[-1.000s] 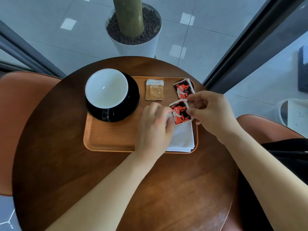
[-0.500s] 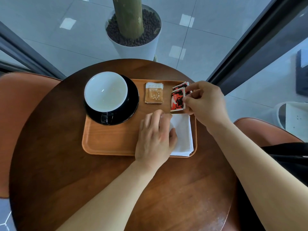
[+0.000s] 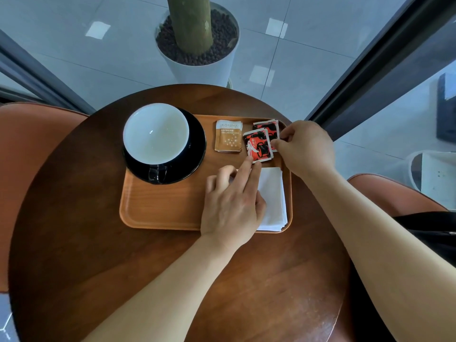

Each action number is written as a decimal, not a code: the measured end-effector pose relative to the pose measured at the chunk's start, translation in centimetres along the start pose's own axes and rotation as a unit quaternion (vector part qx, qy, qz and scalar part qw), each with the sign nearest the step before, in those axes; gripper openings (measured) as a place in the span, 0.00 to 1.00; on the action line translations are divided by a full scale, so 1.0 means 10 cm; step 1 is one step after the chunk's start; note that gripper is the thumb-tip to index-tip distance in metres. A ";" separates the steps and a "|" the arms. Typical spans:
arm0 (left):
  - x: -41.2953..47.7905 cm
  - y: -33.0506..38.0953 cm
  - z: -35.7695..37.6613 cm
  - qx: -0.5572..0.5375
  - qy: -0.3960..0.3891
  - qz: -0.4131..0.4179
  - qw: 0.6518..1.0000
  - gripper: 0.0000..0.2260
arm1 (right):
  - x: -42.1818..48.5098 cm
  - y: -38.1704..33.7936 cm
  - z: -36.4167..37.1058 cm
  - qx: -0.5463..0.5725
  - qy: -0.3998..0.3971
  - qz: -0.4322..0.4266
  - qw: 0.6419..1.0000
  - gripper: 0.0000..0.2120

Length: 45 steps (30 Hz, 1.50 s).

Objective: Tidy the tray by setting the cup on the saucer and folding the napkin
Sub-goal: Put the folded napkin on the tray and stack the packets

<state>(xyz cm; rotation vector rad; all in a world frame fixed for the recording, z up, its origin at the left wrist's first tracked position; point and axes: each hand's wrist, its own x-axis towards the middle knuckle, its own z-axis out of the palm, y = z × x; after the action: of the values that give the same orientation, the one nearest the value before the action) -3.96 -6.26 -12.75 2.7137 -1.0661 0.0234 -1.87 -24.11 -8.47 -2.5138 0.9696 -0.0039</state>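
While the cup [image 3: 156,134] sits on its saucer [image 3: 195,149] well left of the fingers, left hand [image 3: 230,207] lays two straight fingers [image 3: 247,166] on the front red sachet [image 3: 257,145], folded napkin [image 3: 271,193] beneath them; right hand [image 3: 306,149] pinches the sachet's right edge. Square it gently, I'd say.

The cup [image 3: 155,134], white inside and black outside, stands upright and empty on the black saucer [image 3: 195,154] at the far left of the wooden tray [image 3: 160,206], its handle pointing to the near side. The white napkin [image 3: 271,193] lies flat, folded into a rectangle, in the tray's near right corner.
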 end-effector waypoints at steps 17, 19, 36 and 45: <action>0.02 0.01 -0.02 0.013 -0.029 0.000 0.999 0.23 | 0.21 -0.22 0.05 -0.007 -0.006 0.055 0.998 0.11; 0.01 0.01 -0.03 0.015 -0.029 0.001 0.999 0.23 | 0.23 -0.20 0.03 0.021 -0.010 0.058 0.998 0.11; 0.00 0.00 0.01 0.013 -0.020 0.000 1.000 0.24 | 0.09 0.10 -0.26 0.290 0.011 0.077 0.954 0.10; 0.00 0.00 0.00 0.012 -0.026 -0.006 1.000 0.25 | 0.08 -0.01 -0.16 0.274 -0.031 0.046 0.960 0.09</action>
<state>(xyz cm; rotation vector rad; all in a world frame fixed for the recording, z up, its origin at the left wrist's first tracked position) -3.96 -6.29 -12.76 2.7571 -1.0708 -0.0374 -1.46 -25.20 -7.15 -1.9504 0.9085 -0.1447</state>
